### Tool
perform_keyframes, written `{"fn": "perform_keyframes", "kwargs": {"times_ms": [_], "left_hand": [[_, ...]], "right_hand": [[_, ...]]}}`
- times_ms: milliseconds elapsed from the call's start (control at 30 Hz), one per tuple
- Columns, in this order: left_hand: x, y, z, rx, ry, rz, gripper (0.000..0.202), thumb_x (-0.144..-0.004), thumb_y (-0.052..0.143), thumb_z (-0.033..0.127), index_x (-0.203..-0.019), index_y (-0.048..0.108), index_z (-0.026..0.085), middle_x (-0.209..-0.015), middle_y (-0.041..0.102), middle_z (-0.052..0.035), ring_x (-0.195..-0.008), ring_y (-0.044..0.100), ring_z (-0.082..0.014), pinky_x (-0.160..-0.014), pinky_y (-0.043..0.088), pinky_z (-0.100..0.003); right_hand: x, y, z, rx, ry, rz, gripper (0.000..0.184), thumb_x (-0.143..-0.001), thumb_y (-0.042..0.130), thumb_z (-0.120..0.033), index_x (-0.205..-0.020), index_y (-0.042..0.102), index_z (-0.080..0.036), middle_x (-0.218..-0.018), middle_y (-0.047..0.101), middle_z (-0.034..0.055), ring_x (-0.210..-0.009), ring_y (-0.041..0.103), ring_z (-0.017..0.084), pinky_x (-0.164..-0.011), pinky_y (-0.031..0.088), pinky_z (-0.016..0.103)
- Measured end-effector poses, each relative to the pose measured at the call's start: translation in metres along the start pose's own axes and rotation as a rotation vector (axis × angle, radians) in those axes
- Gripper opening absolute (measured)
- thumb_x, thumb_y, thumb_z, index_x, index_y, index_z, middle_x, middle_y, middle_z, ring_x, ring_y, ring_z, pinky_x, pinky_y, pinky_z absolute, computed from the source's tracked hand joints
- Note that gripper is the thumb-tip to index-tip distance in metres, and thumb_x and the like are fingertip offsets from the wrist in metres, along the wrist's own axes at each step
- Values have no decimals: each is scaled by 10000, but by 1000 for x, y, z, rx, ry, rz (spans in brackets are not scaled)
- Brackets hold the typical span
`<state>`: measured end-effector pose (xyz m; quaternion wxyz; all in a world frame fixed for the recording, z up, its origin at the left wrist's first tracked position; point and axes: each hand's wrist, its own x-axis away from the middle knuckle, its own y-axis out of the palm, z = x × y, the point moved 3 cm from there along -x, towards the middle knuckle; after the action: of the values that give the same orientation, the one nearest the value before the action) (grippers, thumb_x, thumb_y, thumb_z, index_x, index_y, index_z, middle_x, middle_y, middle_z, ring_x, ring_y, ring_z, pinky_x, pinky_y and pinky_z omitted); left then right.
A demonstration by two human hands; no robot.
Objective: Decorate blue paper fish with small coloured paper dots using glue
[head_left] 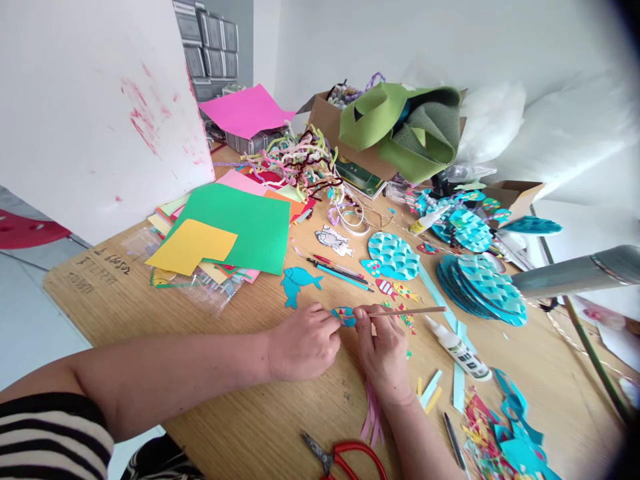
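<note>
A small blue paper fish with coloured triangle patches shows between my two hands. My left hand is closed at the fish's left end, fingers curled on it. My right hand pinches a thin wooden stick, its near end at the fish's right side. Just beyond lie a larger plain blue paper fish and several pens and pencils. Small striped and spotted paper fish rest past my right hand. Pink paper strips stick out beneath my right wrist.
Red-handled scissors lie near the front edge. A white glue bottle and paper scraps are on the right. Woven blue discs are stacked by a grey cylinder. Coloured paper sheets cover the left; a box stands behind.
</note>
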<state>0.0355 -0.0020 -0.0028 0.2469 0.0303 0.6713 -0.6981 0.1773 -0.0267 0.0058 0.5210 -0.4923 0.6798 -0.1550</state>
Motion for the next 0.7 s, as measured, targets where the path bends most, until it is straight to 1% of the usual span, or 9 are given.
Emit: {"fn": "perform_keyframes", "kwargs": {"times_ms": [167, 433, 700], "left_hand": [[0, 0, 0, 0, -2, -4, 158, -839, 488, 161, -728, 599, 141, -772, 593, -88, -799, 558, -225, -729, 398, -382], [0, 2, 0, 4, -8, 10, 157, -843, 484, 163, -738, 598, 142, -769, 590, -80, -796, 551, -213, -734, 394, -375], [0, 1, 0, -2, -8, 6, 158, -839, 487, 159, -733, 604, 141, -767, 591, -82, -791, 552, -215, -733, 397, -376]], "right_hand": [[0, 1, 1, -23, 25, 14, 168, -918, 471, -185, -762, 534, -199, -690, 614, -5, -617, 534, 128, -662, 391, 289], [3, 0, 8, -77, 184, 55, 260, -921, 475, -286, -683, 524, -196, -655, 601, 10, -598, 543, 135, -579, 395, 266], [3, 1, 9, -99, 181, 58, 254, -921, 478, -283, -686, 521, -197, -664, 601, 9, -605, 542, 131, -578, 396, 266]]}}
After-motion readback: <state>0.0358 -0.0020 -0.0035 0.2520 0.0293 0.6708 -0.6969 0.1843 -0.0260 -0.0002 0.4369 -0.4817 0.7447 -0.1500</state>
